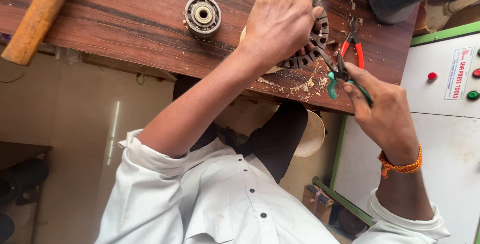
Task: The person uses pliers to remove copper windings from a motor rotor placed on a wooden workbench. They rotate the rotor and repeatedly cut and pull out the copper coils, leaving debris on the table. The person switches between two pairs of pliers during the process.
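Note:
My left hand (282, 19) lies flat over a round dark slotted motor stator (315, 44) on the wooden table (125, 29), holding it down. My right hand (385, 114) grips green-handled pliers (336, 76); their jaws reach up to the stator's lower right edge. An orange thread band sits on my right wrist. Part of the stator is hidden under my left palm.
Red-handled pliers (354, 44) lie just right of the stator. A round metal bearing (202, 15) rests left of my left hand. A wooden handle (40, 16) lies at the far left. Chips litter the table edge. A white control panel with buttons (440, 89) stands at the right.

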